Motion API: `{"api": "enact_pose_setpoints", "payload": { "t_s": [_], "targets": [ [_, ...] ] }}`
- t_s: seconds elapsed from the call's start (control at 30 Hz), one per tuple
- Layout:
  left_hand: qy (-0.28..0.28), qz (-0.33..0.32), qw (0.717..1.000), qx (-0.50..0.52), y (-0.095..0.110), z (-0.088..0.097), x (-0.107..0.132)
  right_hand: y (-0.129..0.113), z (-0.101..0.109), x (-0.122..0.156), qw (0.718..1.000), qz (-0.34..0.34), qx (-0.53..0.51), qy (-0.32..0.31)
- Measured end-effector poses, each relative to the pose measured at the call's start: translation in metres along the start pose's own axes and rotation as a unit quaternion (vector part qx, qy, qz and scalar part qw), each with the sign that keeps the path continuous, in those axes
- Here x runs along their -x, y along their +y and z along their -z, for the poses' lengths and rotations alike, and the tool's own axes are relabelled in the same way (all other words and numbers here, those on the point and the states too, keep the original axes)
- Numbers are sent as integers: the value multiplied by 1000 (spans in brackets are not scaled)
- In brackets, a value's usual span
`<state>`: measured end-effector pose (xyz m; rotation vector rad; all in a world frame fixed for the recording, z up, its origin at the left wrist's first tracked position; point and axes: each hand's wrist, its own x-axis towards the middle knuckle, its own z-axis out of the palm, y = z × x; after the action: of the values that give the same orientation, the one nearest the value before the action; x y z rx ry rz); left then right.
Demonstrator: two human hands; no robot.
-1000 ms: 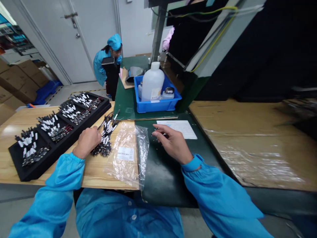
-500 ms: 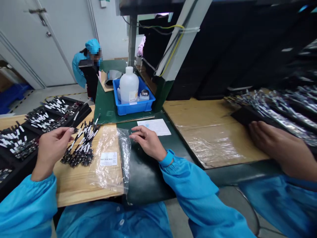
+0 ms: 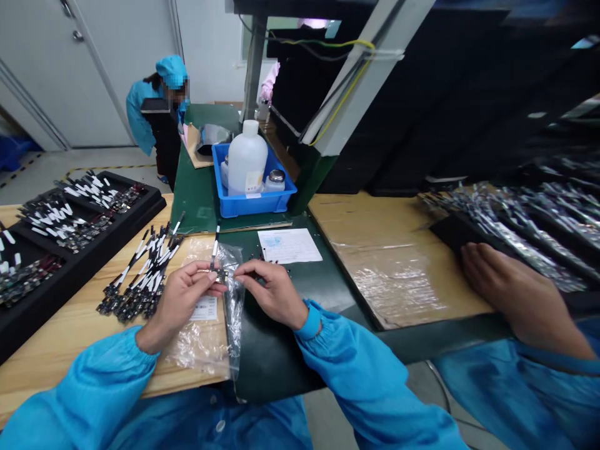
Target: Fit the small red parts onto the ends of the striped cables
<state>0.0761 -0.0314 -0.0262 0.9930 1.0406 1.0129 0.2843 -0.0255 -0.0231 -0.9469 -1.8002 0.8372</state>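
My left hand pinches a small dark circuit board with a thin black-and-white cable standing up from it. Close to the board's right edge is my right hand, its thumb and forefinger pinched together; whatever is between them is too small to make out. Both hands are above a clear plastic bag with a printed label. Left of my left hand, a pile of similar boards with cables lies on the wooden board. Tiny dark pieces show partly behind my right hand.
A black tray of cabled boards stands at left. Ahead, a blue bin holds a white bottle and a small jar. A paper sheet lies near. At right, a co-worker's hand touches another black tray.
My left hand has moved right, from beside the pile to over the plastic bag, bringing the circuit board to my right hand. My right hand has shifted slightly down and left, its fingers now pinched.
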Motion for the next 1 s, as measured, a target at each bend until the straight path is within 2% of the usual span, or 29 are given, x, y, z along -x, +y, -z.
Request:
{"api": "enact_pose_setpoints", "payload": {
  "t_s": [0.1,0.27,0.57,0.67,0.83,1.0],
  "targets": [
    [2,17,1000,18,-6,3,1,-1,-7,4,1000,-6,-28,-10],
    [1,25,999,39,-3,2,1,1,-12,8,998,-49,-44,-14],
    [12,-41,993,-112,-5,2,9,1,-11,8,998,-65,-5,-16],
    [2,-59,984,-167,-8,2,9,1,-11,8,998,-59,-1,-19],
    [-10,-80,985,-154,-9,-1,9,1,-11,7,999,-21,-1,-33],
    [-14,-98,976,-193,-4,-3,11,1,-10,6,998,16,38,-56]
  ]
}}
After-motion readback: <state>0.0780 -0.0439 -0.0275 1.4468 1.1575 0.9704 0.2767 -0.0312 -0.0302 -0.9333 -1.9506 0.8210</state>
